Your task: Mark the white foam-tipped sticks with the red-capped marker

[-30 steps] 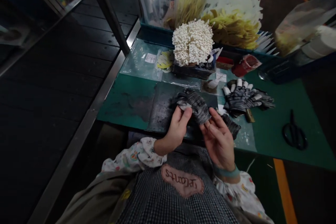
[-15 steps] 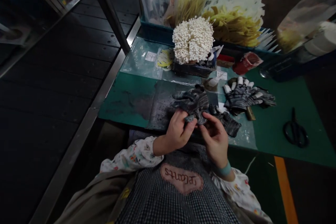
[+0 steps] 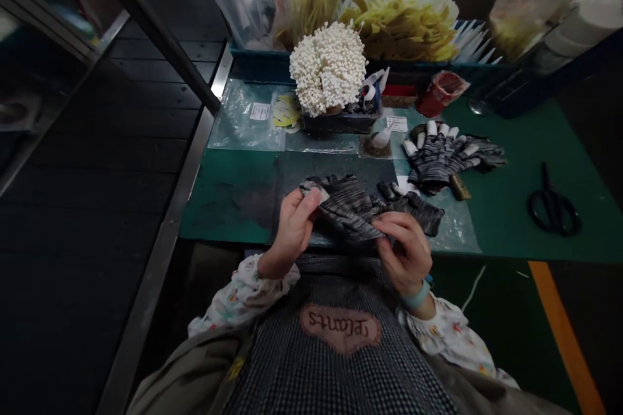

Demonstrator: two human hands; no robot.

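Note:
A grey and black knitted glove (image 3: 348,206) is stretched between my two hands above the near edge of the table. My left hand (image 3: 296,224) pinches its pale-tipped end between thumb and fingers. At the other end, the fingers of my right hand (image 3: 405,251) are closed on the glove's edge. Just beyond my right hand lies a second knitted glove (image 3: 422,211), partly hidden by that hand. Farther right, more striped gloves (image 3: 433,159) with white fingertips are heaped on the green table (image 3: 233,175).
Black scissors (image 3: 553,204) lie at the right. A bundle of white-tipped stems (image 3: 328,68) stands in a small box at the back, beside a red cup (image 3: 440,94). Behind are a blue tray (image 3: 263,59) of yellow and white pieces and a bottle (image 3: 564,45).
The glove, crumpled before, is now spread out flat between my hands. My left hand has moved left and taken its end; my right hand has shifted slightly right. The view has shifted too.

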